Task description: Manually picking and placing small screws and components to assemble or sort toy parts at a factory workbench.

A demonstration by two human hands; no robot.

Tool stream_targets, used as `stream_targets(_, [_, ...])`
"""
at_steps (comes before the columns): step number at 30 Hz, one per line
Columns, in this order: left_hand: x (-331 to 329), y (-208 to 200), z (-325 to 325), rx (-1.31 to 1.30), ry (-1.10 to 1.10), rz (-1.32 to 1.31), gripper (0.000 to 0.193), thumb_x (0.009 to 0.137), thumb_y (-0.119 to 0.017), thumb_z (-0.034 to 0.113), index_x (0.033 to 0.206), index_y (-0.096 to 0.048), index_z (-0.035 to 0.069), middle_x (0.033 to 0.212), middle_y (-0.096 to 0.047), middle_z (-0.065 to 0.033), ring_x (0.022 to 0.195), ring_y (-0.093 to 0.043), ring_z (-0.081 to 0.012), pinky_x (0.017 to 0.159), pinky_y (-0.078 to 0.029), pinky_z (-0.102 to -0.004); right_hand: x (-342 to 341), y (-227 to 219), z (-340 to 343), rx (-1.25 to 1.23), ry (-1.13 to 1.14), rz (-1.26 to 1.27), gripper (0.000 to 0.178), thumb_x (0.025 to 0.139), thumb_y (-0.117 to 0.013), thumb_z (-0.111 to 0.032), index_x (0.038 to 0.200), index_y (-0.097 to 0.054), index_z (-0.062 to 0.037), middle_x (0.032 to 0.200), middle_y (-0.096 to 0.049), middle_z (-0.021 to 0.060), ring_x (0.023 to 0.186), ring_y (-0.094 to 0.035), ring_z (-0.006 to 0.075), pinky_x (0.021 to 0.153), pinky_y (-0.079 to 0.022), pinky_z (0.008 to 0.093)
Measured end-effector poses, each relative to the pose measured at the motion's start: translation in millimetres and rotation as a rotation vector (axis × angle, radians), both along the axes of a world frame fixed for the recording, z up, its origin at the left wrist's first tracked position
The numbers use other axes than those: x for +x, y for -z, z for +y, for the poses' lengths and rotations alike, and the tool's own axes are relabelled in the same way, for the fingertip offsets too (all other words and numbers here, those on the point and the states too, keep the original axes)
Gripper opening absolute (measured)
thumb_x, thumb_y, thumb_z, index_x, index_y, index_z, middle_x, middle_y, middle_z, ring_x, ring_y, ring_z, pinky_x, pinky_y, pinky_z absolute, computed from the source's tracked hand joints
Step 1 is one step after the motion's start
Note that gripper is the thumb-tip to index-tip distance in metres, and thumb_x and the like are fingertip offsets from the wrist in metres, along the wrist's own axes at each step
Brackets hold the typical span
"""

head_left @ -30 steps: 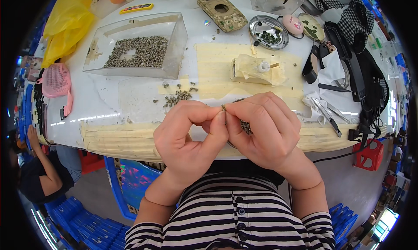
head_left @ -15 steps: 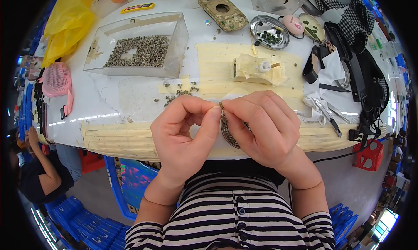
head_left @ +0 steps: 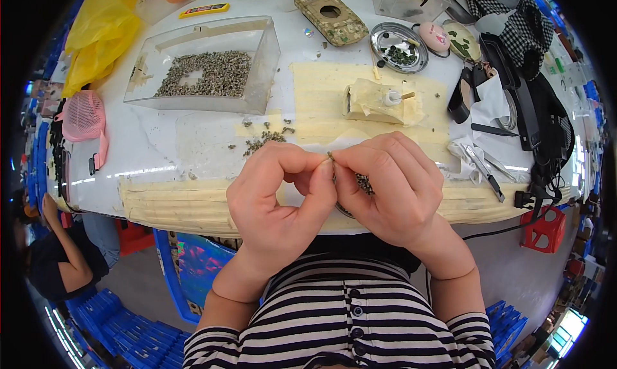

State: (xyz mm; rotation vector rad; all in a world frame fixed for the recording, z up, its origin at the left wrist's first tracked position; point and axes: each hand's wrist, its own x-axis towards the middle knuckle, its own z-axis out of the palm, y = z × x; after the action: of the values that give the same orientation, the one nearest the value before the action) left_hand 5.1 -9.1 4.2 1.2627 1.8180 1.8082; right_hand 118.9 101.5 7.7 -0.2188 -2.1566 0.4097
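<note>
At the table's near edge, the thumb and forefinger of my left hand (head_left: 273, 205) and of my right hand (head_left: 398, 192) meet in a pinch. Between their tips a tiny olive-grey part (head_left: 330, 155) pokes out, its lower portion covered by my fingers. Beneath my right hand lies a round dish (head_left: 344, 211) of small parts (head_left: 365, 184), mostly hidden. Just beyond my left hand is a loose scatter of small olive-grey parts (head_left: 265, 140). Farther left, a clear plastic box (head_left: 260, 70) holds a layer of similar small parts (head_left: 212, 73).
Behind my hands stands a tape-covered block (head_left: 373, 105) with a small white pot (head_left: 391, 98). A camouflage model tank hull (head_left: 331, 17) and a metal dish (head_left: 421, 63) lie farther back. Tweezers (head_left: 486, 176), black straps and a bag (head_left: 553, 105) sit at right; a yellow bag (head_left: 103, 31) at left.
Both pinching hands have shifted very slightly to the right, and the left fingers are a little more bent. The tiny part stays between the fingertips.
</note>
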Motion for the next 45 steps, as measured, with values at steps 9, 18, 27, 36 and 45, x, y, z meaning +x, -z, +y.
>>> stream_targets(9, [6.3,-2.3,0.3,0.028,0.028,-0.316,0.005,0.085,-0.07,-0.004,0.087,-0.066,-0.001,0.079,-0.063,-0.0042,0.068,-0.058,-0.0083,0.063,-0.047,-0.0226,1.0,-1.7,1.3,-0.08,-0.009,0.048,0.022,0.066,-0.074,0.005,0.086,-0.066,-0.0003,0.071,-0.06,0.0073,0.061,-0.06,0.0232,0.054,-0.05,0.0318])
stream_targets(18, [-1.0,2.0,2.1,0.067,-0.074,0.365,0.017,0.078,-0.074,-0.008,0.092,-0.068,-0.002,0.079,-0.065,-0.0091,0.066,-0.062,-0.0178,0.06,-0.051,-0.0269,1.3,-1.5,1.4,-0.093,0.006,0.022,0.022,0.067,-0.075,0.004,0.087,-0.066,-0.0007,0.072,-0.06,0.007,0.063,-0.061,0.0233,0.055,-0.051,0.0321])
stream_targets(27, [-2.1,2.5,-2.4,0.045,0.025,0.019,0.013,0.081,-0.072,-0.008,0.092,-0.068,-0.002,0.083,-0.067,-0.0081,0.07,-0.062,-0.0116,0.062,-0.05,-0.0237,2.8,-2.6,1.7,-0.072,-0.034,0.013,0.024,0.066,-0.074,0.005,0.088,-0.066,-0.0007,0.073,-0.059,0.0069,0.062,-0.06,0.0231,0.054,-0.05,0.0314])
stream_targets(36, [-6.5,-12.9,-7.2,-0.052,0.199,-0.669,0.007,0.09,-0.069,-0.002,0.097,-0.068,-0.004,0.082,-0.069,-0.0038,0.07,-0.062,-0.0054,0.064,-0.049,-0.0179,3.0,-0.6,3.6,0.081,-0.034,0.047,0.029,0.065,-0.074,0.003,0.093,-0.066,0.0037,0.079,-0.064,0.009,0.064,-0.062,0.0221,0.056,-0.053,0.0302])
stream_targets(45, [-7.9,-9.8,-8.4,0.016,0.235,-0.715,0.011,0.089,-0.068,-0.006,0.1,-0.067,-0.005,0.09,-0.071,-0.0068,0.08,-0.065,-0.0072,0.073,-0.052,-0.0194,4.9,-1.6,4.0,0.068,-0.052,0.01,0.029,0.068,-0.074,0.001,0.096,-0.067,0.0041,0.081,-0.066,0.0103,0.066,-0.063,0.0227,0.058,-0.054,0.0312])
